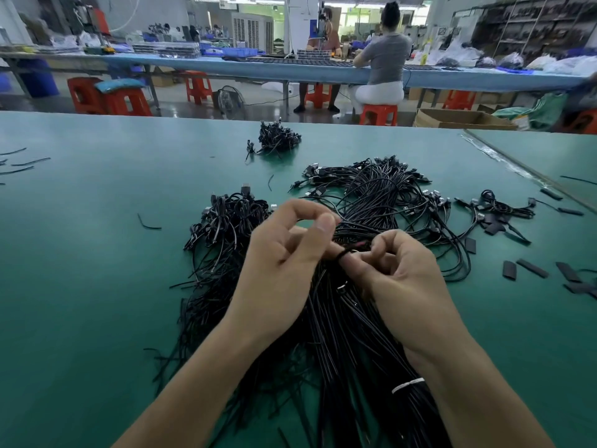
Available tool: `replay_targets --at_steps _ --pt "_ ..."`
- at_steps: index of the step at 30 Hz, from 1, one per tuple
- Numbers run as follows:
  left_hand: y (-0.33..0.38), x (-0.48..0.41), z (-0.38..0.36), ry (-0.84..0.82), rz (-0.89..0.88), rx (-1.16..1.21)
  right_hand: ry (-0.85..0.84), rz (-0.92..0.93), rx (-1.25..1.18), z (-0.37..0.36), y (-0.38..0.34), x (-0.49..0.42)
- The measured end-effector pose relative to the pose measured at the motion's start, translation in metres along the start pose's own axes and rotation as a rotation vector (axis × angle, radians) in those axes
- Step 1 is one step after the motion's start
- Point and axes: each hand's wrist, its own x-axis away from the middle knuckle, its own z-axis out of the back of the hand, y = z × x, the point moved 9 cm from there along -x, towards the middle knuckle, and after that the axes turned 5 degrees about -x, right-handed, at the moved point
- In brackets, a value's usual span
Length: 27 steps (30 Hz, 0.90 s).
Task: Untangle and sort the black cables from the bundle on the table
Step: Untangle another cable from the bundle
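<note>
A large bundle of black cables [336,334] runs from the table's near edge up to my hands, bound low down by a white tie [407,384]. My left hand [284,253] and my right hand [397,270] meet above it, both pinching a thin black cable loop [345,252] between fingertips. A tangled heap of cables with plugs [384,195] spreads behind my hands. Another pile of looped cables [226,221] lies to the left. A small knot of cables [277,139] sits farther back.
The green table [80,286] carries short black tube pieces [529,268] at the right and loose cable offcuts [22,166] at the far left. Beyond the table's far edge are red stools, a floor fan, a cardboard box and seated people at a long bench.
</note>
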Motion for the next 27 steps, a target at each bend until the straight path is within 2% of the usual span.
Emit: replay_targets --at_steps 3,8,14,17,21,23,27 --pt "-0.001 0.002 -0.008 -0.072 -0.024 -0.058 0.078 0.063 0.021 0.010 -0.005 -0.001" --pt "-0.004 0.005 -0.002 -0.003 -0.068 -0.198 0.189 0.283 0.222 0.020 -0.028 0.002" --pt "-0.028 0.002 0.008 0.031 0.163 -0.212 0.131 0.545 0.463 0.003 -0.055 0.015" --pt "-0.020 0.002 0.012 0.061 0.134 -0.283 0.116 0.628 0.537 -0.002 -0.061 0.020" --pt "-0.017 0.003 0.007 0.014 0.117 -0.463 0.085 0.681 0.673 -0.011 -0.060 0.022" --pt "-0.023 0.005 0.008 0.002 0.196 -0.409 0.069 0.688 0.703 -0.014 -0.057 0.022" --pt "-0.037 0.010 0.004 0.002 0.391 -0.089 0.074 0.694 0.592 -0.012 -0.057 0.022"
